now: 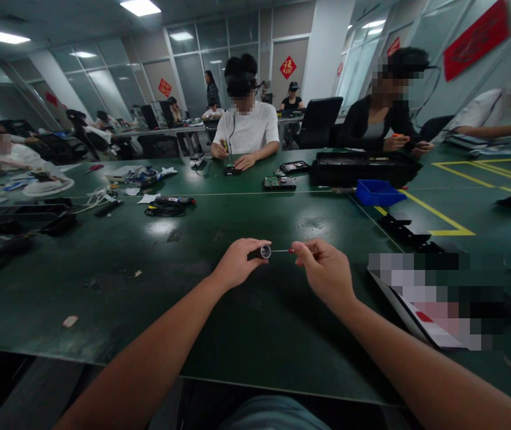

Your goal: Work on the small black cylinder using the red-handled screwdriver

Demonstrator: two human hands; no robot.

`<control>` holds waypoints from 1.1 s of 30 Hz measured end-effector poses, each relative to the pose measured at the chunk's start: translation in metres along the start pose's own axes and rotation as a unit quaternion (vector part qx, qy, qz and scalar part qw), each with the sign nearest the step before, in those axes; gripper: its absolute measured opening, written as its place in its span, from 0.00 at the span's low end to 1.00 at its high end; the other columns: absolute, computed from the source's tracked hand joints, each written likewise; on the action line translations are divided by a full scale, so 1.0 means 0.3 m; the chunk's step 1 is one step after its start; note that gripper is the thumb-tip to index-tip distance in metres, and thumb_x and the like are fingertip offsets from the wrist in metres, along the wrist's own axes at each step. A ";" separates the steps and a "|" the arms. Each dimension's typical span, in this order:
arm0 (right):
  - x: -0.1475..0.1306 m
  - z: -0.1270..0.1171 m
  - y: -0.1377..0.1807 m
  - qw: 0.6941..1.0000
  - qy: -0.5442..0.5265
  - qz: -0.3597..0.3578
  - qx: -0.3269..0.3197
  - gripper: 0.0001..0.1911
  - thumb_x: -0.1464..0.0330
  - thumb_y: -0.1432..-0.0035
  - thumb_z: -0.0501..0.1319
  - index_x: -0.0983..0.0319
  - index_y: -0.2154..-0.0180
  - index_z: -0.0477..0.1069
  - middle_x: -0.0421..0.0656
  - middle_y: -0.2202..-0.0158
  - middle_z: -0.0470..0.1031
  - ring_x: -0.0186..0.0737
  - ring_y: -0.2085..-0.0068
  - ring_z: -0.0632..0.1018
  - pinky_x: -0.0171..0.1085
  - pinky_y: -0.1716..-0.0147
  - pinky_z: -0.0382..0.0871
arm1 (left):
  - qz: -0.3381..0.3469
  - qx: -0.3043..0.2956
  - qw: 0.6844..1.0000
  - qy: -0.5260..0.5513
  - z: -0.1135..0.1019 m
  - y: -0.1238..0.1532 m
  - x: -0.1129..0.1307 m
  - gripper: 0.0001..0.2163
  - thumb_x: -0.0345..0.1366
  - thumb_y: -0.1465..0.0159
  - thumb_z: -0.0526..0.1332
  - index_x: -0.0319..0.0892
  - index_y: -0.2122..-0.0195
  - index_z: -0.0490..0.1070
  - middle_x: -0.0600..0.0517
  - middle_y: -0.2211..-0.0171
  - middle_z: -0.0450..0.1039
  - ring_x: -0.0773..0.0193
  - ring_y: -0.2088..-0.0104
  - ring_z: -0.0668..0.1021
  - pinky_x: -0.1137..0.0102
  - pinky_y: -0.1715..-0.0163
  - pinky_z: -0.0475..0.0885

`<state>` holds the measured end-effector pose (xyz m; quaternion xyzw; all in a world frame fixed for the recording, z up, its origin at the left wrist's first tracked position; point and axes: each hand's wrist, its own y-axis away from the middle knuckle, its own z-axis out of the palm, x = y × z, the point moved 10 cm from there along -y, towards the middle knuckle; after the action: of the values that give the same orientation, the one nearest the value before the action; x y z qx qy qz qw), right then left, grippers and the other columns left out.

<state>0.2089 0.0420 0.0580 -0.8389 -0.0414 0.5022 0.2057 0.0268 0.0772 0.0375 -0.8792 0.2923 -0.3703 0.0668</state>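
Observation:
Above the green table, my left hand [238, 261] is closed on a short dark cylinder with a silvery, hollow round end [265, 251]; it looks like a flashlight head, though the fingers cover part of it. My right hand [324, 266] grips a thin screwdriver [282, 251] with a bit of red showing by the fingertips. Its metal shaft points left, and the tip meets or lies just at the cylinder's rim; whether it goes inside I cannot tell. Most of the screwdriver's handle is hidden in the fingers.
Beyond my hands on the green table [192, 286] lie a coiled black cable [165, 207], a circuit-board device [279, 183], a long black casing [365, 169] and a blue bin [378, 193]. Papers [421, 316] lie at right. A co-worker [248, 128] sits opposite.

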 end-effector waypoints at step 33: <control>0.113 0.021 -0.014 0.972 -0.219 0.079 0.041 0.15 0.55 0.35 0.58 0.59 0.62 0.72 0.43 0.67 0.77 0.41 0.67 0.78 0.45 0.61 0.75 | 0.006 0.000 0.999 -0.037 -0.014 -0.015 -0.034 0.18 0.33 0.34 0.66 0.48 0.43 0.74 0.49 0.47 0.77 0.55 0.46 0.75 0.54 0.41 0.65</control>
<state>0.2207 0.0571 0.0290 -0.7000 0.0012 0.6896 0.1857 0.0203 0.0872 0.0359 -0.8904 0.2950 -0.3372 0.0801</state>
